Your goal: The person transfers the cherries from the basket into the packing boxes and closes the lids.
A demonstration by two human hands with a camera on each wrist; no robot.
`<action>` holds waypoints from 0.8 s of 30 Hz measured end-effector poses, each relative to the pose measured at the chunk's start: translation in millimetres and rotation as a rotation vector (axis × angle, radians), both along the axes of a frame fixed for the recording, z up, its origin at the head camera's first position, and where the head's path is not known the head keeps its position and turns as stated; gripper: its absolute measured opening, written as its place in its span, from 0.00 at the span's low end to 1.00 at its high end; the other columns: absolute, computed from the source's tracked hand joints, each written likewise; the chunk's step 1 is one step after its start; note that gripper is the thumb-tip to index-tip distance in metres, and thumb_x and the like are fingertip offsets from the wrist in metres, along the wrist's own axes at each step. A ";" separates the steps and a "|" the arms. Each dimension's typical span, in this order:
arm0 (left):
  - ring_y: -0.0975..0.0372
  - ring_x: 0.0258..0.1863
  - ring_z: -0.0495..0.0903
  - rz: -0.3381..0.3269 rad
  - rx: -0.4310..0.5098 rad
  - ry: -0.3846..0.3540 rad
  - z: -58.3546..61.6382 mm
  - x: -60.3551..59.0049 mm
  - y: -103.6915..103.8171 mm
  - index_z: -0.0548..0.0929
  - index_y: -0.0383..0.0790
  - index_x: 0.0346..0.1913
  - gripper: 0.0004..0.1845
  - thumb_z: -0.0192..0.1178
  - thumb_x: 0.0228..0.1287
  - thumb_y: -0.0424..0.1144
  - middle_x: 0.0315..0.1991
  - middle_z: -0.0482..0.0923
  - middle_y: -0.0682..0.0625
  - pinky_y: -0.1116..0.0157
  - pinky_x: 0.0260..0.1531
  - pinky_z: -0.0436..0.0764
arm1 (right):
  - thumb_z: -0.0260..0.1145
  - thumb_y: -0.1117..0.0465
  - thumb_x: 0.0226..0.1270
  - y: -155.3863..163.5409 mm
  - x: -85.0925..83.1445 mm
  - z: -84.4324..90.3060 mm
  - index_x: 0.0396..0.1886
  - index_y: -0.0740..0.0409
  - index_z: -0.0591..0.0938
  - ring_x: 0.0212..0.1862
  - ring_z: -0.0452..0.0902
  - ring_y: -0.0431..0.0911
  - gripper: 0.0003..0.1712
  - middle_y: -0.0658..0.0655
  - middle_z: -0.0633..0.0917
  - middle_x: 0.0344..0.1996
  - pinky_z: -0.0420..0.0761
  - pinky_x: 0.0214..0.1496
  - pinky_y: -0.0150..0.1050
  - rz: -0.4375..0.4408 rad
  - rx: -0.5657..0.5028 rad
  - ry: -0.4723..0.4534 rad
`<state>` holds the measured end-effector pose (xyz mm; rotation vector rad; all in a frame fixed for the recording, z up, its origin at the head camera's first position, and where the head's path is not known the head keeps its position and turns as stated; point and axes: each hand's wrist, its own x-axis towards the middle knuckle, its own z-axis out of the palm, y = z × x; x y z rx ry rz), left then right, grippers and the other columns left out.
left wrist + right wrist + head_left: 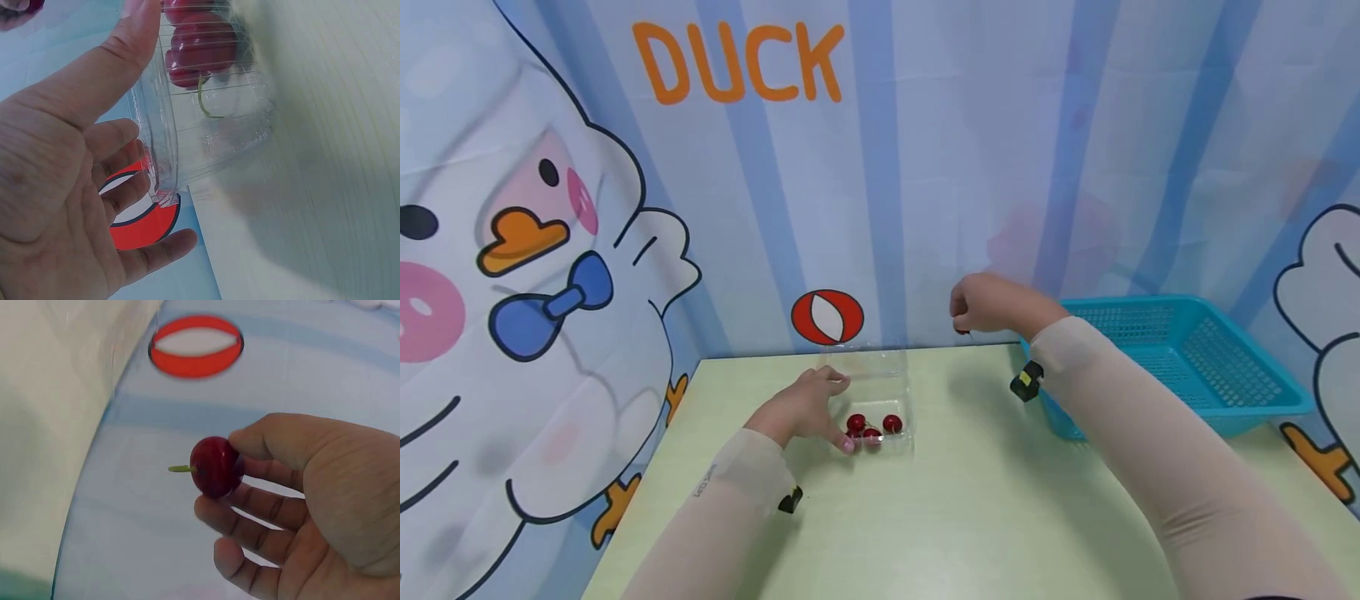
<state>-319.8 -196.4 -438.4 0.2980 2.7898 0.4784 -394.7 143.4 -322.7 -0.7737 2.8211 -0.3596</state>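
A clear plastic clamshell box stands open on the pale green table, with a few red cherries in its near half. My left hand rests against the box's left side. In the left wrist view its thumb lies straight along the box wall, the fingers are loosely spread behind it, and the cherries show through the plastic. My right hand hovers above the table's far edge, to the right of the box. It pinches one red cherry with a short green stem between thumb and forefinger.
A teal plastic basket stands at the right, beside my right forearm. A cartoon duck curtain hangs close behind the table and on the left, with a red and white oval just behind the box. The table's left edge runs near my left forearm.
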 end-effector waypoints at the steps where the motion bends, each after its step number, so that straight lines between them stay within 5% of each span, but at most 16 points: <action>1: 0.47 0.88 0.61 -0.001 0.002 0.001 0.2 0.3 -0.1 0.69 0.53 0.90 0.66 0.94 0.47 0.55 0.89 0.64 0.52 0.35 0.78 0.79 | 0.65 0.62 0.83 -7.2 1.4 -1.8 0.44 0.54 0.93 0.39 0.82 0.47 0.11 0.54 0.93 0.42 0.83 0.46 0.46 0.019 -0.005 0.001; 11: 0.49 0.87 0.62 -0.032 -0.023 0.029 1.4 0.7 2.0 0.69 0.52 0.89 0.66 0.94 0.47 0.56 0.88 0.65 0.51 0.40 0.79 0.79 | 0.76 0.60 0.80 -68.5 16.8 -33.9 0.45 0.55 0.92 0.42 0.86 0.46 0.03 0.53 0.92 0.41 0.90 0.51 0.46 0.175 -0.060 0.012; 24: 0.49 0.88 0.61 -0.017 -0.021 0.025 -0.6 0.0 0.6 0.69 0.54 0.89 0.66 0.93 0.47 0.58 0.88 0.65 0.52 0.39 0.79 0.80 | 0.78 0.62 0.78 -123.2 31.1 -89.6 0.45 0.53 0.93 0.44 0.86 0.43 0.01 0.49 0.93 0.42 0.92 0.56 0.43 0.218 -0.022 0.012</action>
